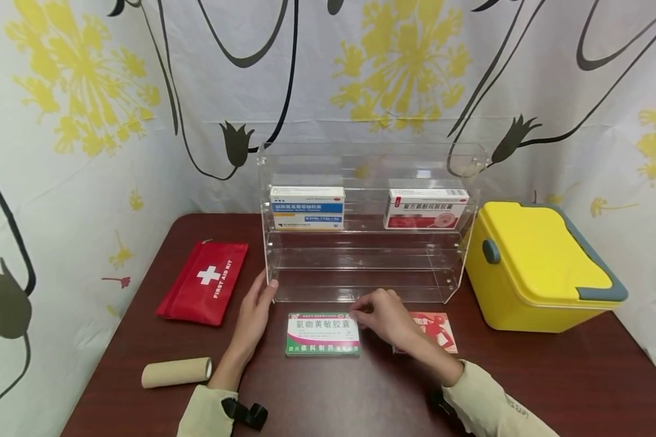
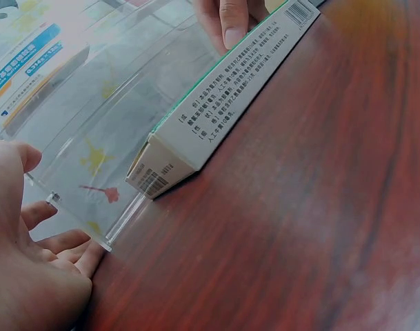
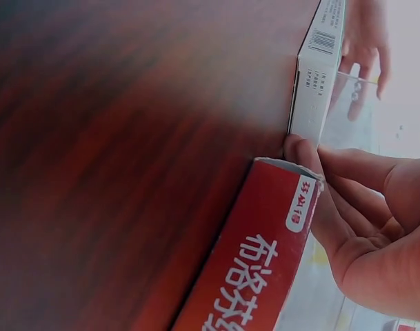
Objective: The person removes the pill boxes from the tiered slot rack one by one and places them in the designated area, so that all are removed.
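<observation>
A white, green and pink medicine box [image 1: 322, 335] lies flat on the table before a clear acrylic display rack [image 1: 355, 295]. My right hand [image 1: 385, 315] pinches that box at its right end, thumb and index finger together at the corner. A red ibuprofen box [image 3: 258, 255] lies just right of it, partly hidden under my right forearm in the head view. My left hand [image 1: 254, 312] holds the rack's left side edge, with the thumb in front and the other fingers outside the panel [image 2: 92, 207].
On the rack's shelf stand a blue-and-white box [image 1: 307, 209] and a red-and-white box [image 1: 426, 210]. To the left lie a red first aid pouch [image 1: 208, 282] and a cardboard tube [image 1: 176, 372]. A yellow lidded bin [image 1: 541, 261] stands at the right.
</observation>
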The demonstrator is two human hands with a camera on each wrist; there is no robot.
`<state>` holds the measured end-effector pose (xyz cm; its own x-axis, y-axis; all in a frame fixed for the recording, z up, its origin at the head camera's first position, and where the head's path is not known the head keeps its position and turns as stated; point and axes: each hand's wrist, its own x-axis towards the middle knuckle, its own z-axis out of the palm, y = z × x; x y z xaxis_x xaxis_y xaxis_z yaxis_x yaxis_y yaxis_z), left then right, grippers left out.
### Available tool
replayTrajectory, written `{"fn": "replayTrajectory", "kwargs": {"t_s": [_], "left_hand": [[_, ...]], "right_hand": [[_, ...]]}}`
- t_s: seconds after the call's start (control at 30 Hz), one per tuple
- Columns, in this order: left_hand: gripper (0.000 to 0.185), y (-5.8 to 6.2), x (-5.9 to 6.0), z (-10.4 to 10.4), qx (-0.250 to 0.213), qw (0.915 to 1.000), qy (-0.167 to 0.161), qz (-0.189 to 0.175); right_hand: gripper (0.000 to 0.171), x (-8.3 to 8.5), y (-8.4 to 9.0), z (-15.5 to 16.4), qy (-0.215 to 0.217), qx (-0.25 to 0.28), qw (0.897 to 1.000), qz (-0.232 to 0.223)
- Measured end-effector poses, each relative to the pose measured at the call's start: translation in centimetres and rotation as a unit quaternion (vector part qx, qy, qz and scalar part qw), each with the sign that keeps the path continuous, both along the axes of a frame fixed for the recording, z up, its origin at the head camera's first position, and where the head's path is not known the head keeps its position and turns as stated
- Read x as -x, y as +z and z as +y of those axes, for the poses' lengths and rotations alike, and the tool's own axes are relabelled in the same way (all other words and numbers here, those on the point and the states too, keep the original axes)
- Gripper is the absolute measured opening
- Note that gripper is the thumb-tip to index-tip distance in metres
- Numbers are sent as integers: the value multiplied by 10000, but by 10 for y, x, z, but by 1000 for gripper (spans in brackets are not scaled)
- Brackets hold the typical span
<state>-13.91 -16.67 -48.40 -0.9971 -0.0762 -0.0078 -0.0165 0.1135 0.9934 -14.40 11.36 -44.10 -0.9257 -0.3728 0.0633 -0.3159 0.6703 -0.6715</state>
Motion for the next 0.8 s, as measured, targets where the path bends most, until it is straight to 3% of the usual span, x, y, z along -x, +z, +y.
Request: {"fn": "replayTrajectory", "kwargs": {"t_s": [0.33,0.53,0.67,0.8], "left_hand": [[58,-1,3,1,15,10000,-14,-19],[59,-5,1,2,6,9998,-25,-216],[58,8,-2,3,-2,9995,-15,-331],[59,26,-11,5,96,9994,-55,-314]], "right_hand": [[6,-1,1,2,70,-184,9993,325],[13,-16,15,23,239,41,9961,843],[16,-28,27,49,158,142,9901,1388],[23,-33,44,80,136,66,9768,2137]]}}
